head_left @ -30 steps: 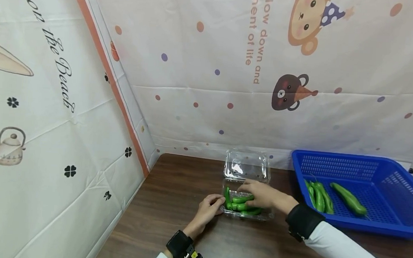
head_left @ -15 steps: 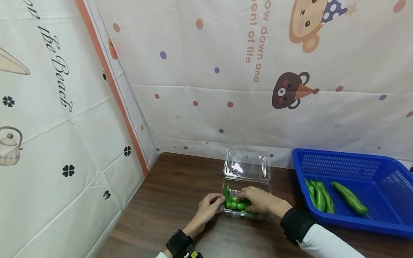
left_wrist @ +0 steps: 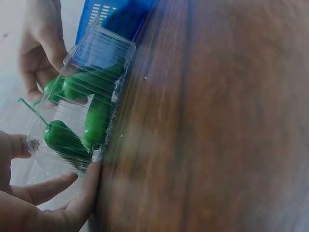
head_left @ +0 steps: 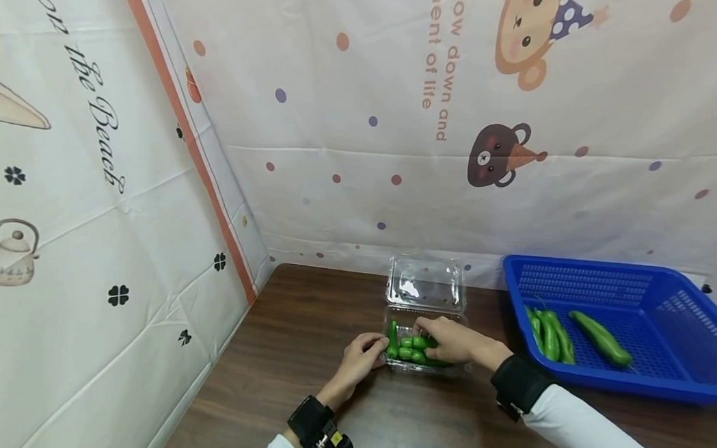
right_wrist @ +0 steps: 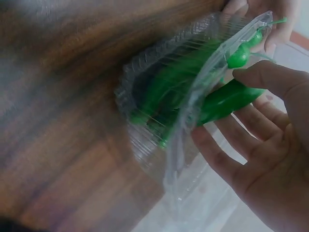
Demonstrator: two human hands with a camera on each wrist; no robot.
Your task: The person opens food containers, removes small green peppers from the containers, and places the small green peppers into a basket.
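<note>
A clear plastic clamshell box [head_left: 397, 315] stands on the table with its lid [head_left: 425, 284] raised at the back. Several green peppers lie inside, one along the left wall [head_left: 392, 342]. At the box's left front corner is my left hand [head_left: 359, 360]; in the left wrist view its thumb is on the rim and its fingers are low against the wall, holding the corner. My right hand [head_left: 455, 341] reaches in over the right side. The right wrist view shows it gripping a green pepper [right_wrist: 229, 101] between thumb and fingers, the pepper's far end behind the clear wall.
To the right stands a blue perforated basket [head_left: 681, 384] with a cluster of green peppers [head_left: 551, 337] at its left and a single larger pepper [head_left: 601, 339] beside it. Printed white cloth [head_left: 322, 208] covers the walls behind and to the left of the brown table [head_left: 310, 303].
My right hand dipped lower and left among the peppers, then rose slightly. The peppers in the box have shifted and lie more evenly side by side. My left hand stays at the corner.
</note>
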